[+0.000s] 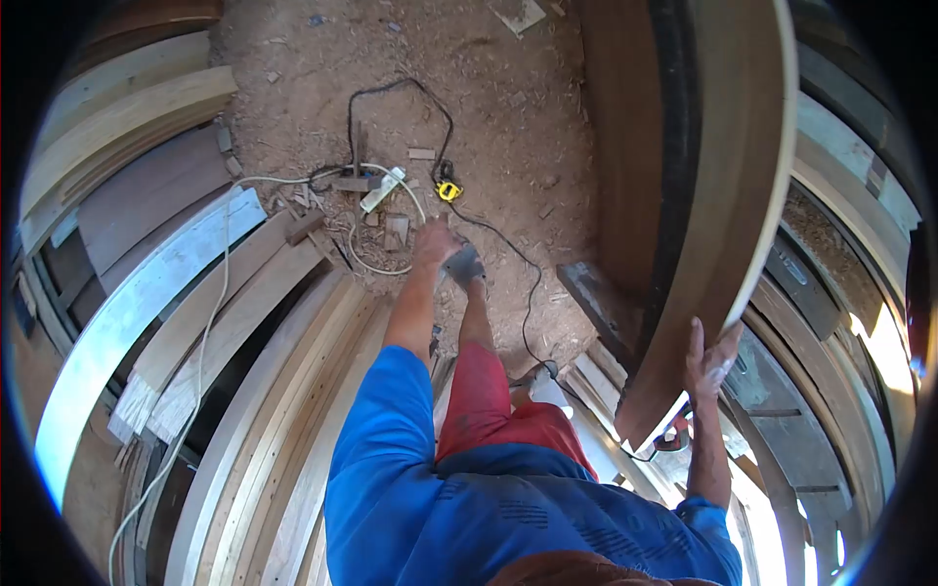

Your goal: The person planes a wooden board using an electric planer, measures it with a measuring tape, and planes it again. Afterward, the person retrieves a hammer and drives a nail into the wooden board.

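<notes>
My left hand is closed round a flat grey plate-like piece, held above the sawdust-covered floor near my foot. A yellow tape measure lies just beyond it, beside a white power strip. My right hand rests with spread fingers against the near end of a large curved wooden board, which stands on the right. Pale dust covers the fingers of this hand.
Long planks are stacked at the left, with a whitish board among them. More timber lies at the right. A black cable and a white cord cross the work area. Wood scraps litter the floor.
</notes>
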Demonstrator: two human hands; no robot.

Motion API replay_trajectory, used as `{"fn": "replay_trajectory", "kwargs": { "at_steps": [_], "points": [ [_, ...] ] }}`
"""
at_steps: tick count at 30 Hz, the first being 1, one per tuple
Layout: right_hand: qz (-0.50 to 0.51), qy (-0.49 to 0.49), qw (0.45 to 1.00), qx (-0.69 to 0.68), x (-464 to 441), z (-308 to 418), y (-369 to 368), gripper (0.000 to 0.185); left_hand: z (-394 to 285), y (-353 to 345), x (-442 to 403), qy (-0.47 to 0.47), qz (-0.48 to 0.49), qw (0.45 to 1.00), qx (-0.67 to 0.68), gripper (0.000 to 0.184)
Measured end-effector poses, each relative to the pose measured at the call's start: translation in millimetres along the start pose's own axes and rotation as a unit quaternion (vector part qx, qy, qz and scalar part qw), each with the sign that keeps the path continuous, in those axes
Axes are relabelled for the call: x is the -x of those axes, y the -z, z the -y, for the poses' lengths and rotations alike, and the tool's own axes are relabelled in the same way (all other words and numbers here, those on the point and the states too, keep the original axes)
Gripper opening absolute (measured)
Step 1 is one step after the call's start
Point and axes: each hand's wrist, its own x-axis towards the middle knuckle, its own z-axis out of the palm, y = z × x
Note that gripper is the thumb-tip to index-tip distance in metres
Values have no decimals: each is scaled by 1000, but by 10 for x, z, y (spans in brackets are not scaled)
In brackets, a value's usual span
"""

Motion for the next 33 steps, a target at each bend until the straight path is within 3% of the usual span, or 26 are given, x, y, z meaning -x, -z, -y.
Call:
{"fn": "replay_trajectory", "kwargs": {
  "at_steps": [3,5,8,11,14,15,16,18,19,21,23,24,25,26,28,30,32,33],
  "points": [
    [23,-25,998,-57,-27,55,4,51,240,-391,-635,-35,-42,996,-67,56],
    [33,-70,993,-87,-16,48,-20,49,775,-951,-1411,-109,-76,979,-153,61],
    [38,-49,997,-44,-5,25,-16,61,714,-1358,-1646,-128,-70,959,-242,57],
    [-3,66,997,47,87,-179,-44,53,508,-1143,-1652,-92,-46,939,-328,50],
    [15,177,962,207,159,-216,-4,43,788,-1644,-2129,-131,-171,913,-347,61],
    [32,178,957,227,213,-314,77,41,796,-1711,-2193,-123,-169,950,-232,57],
    [36,148,964,219,220,-318,85,40,791,-1700,-2283,-111,-166,973,-115,52],
    [40,88,974,205,232,-325,101,39,771,-1737,-2442,-100,-171,979,-39,57],
    [41,-7,990,134,300,-374,171,40,844,-1835,-2498,-104,-176,975,-84,67],
    [39,-139,989,30,411,-464,231,43,1021,-1954,-2517,-173,-211,946,-175,67],
    [25,-206,977,-38,584,-653,89,49,978,-1784,-2267,-268,-237,890,-282,64],
    [15,-237,969,-69,638,-734,63,52,743,-1555,-1964,-254,-186,912,-264,61],
    [27,-189,980,-56,464,-533,51,54,486,-1304,-1649,-237,-135,930,-244,58],
    [39,-139,988,-44,288,-334,33,57,169,-1092,-1281,-145,-19,980,-137,55],
    [37,-31,999,-7,55,-86,-21,62,-168,-810,-716,-66,67,995,-21,58],
    [50,-9,998,-26,67,-207,-7,63,-14,-1073,-332,-138,-49,986,75,62],
    [11,18,999,-31,39,-209,-35,65,-279,-751,259,-41,25,985,167,68],
    [-2,31,999,-29,37,-230,-46,66,-226,-820,406,-55,18,982,180,69]
  ]
}}
